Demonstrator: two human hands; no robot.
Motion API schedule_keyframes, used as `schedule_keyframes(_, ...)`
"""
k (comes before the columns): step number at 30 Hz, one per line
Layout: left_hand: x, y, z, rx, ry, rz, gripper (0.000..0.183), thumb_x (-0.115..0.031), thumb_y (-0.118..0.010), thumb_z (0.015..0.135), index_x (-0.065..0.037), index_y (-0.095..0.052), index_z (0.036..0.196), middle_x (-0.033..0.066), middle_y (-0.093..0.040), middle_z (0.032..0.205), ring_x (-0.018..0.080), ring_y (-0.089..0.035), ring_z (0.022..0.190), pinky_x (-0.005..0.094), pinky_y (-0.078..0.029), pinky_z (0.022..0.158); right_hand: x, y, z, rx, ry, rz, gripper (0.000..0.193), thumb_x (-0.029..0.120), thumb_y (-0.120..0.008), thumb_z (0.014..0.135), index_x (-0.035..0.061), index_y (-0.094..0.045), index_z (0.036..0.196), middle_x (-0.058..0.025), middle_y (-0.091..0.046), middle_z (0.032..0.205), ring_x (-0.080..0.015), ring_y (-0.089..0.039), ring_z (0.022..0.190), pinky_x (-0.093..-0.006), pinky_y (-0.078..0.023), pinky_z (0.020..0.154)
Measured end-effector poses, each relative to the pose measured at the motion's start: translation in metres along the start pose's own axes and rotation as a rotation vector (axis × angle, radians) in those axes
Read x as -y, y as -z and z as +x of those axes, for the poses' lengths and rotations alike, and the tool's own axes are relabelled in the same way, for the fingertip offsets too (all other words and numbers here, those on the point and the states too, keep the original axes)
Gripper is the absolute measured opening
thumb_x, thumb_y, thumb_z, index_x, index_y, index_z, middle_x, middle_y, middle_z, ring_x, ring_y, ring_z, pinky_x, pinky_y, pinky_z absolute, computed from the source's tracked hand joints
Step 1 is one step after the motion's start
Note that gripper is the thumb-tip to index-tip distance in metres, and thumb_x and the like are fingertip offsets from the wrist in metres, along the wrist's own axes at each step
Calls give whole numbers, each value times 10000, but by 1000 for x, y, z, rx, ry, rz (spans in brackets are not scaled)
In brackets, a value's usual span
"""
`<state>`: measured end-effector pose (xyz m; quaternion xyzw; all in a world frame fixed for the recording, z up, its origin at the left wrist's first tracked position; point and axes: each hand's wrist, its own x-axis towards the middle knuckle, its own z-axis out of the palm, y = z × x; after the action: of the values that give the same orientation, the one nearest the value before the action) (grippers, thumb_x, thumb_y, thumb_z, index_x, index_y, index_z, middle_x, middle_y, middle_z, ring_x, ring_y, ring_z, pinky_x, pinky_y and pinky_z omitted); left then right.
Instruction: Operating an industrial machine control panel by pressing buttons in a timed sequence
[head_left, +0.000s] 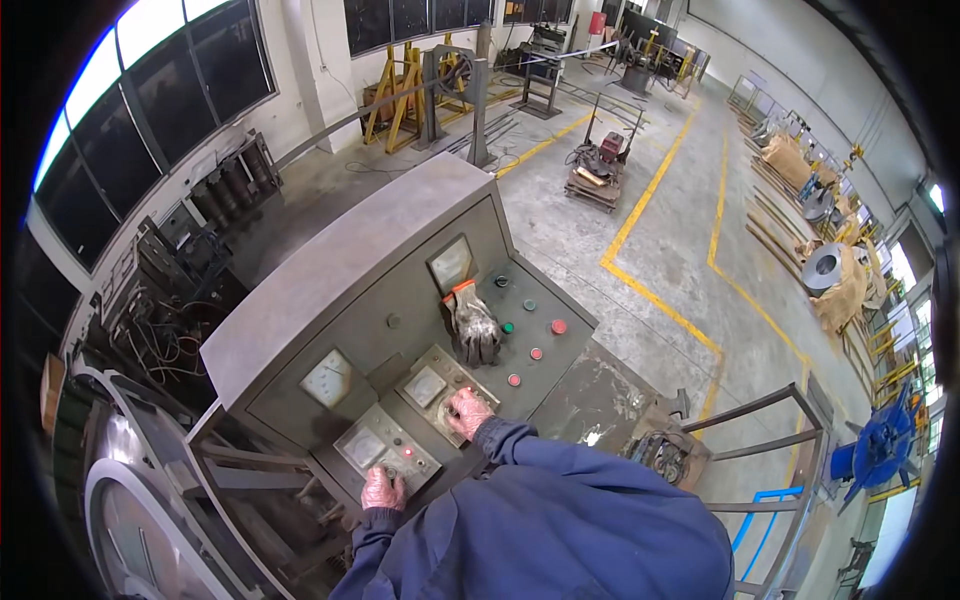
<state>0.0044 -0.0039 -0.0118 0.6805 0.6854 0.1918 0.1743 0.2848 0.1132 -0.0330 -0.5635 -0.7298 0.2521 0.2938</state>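
Two small control boxes sit side by side on a grey sloping console (295, 275). At the lower edge of the left control box (362, 440), my left hand (383, 490) has its fingers curled at a dial knob, mostly hidden by them. My right hand (466, 413) is closed round the knob of the right control box (424, 383); its fingers cover most of that knob. Each box carries a square meter, and a red light glows on both. Dirty work gloves (474, 328) with an orange cuff lie on the panel above my right hand.
Red push buttons (558, 326) and a green button (508, 328) are on the console's right side. Larger meters (327, 378) are set in its upright face. A metal railing (745, 415) stands at right. Beyond are a wheeled cart (597, 170) and yellow floor lines (655, 290).
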Motion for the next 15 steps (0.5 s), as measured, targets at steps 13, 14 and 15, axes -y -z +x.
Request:
schedule_keyframes(13, -6, 4, -1, 24, 36, 29, 402, -274, -730, 826, -56, -544, 1108, 210, -626, 998, 431, -647, 868, 506, -529, 739, -2, -2, 1, 44, -39, -8, 300, 183, -721, 815, 80, -642, 1086, -193, -563, 1110, -399, -597, 1025, -478, -509, 883)
schedule_keyframes(14, -6, 4, -1, 25, 40, 35, 403, -273, -731, 825, -57, -544, 1109, 210, -627, 1000, 432, -647, 866, 505, -529, 737, -3, -1, 1, 46, -27, -10, 300, 186, -722, 818, 76, -634, 1083, -199, -555, 1112, -404, -597, 1022, -480, -509, 889)
schedule_keyframes(15, -6, 5, 1, 15, 29, 10, 391, -279, -728, 831, -57, -547, 1097, 211, -627, 1004, 433, -647, 866, 507, -527, 736, -3, -2, 1, 47, -14, -9, 301, 189, -722, 820, 72, -626, 1081, -204, -546, 1115, -410, -596, 1020, -483, -509, 895)
